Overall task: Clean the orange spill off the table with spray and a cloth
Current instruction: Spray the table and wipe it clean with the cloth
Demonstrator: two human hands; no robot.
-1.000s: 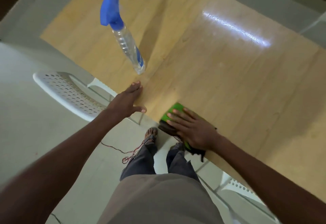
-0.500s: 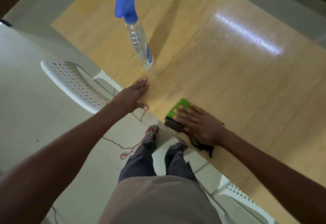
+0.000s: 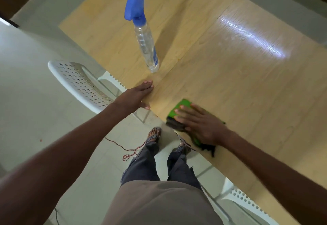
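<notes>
A clear spray bottle (image 3: 146, 47) with a blue trigger head stands upright on the wooden table (image 3: 230, 76). My left hand (image 3: 135, 96) rests flat on the table's near edge, fingers straight, just in front of the bottle. A green and black cloth (image 3: 180, 105) lies at the near edge, and my right hand (image 3: 200, 124) presses flat on it with fingers spread. A few tiny orange specks (image 3: 178, 58) show on the wood right of the bottle; no larger orange patch is visible.
A white perforated chair (image 3: 79, 83) stands at the left, tucked by the table edge, and another white chair (image 3: 242, 201) sits at the lower right. A red cord (image 3: 127, 151) lies on the tiled floor by my feet.
My right hand has slid the cloth slightly along the table's near edge. The left hand stays on the edge, and the camera view has shifted a little.
</notes>
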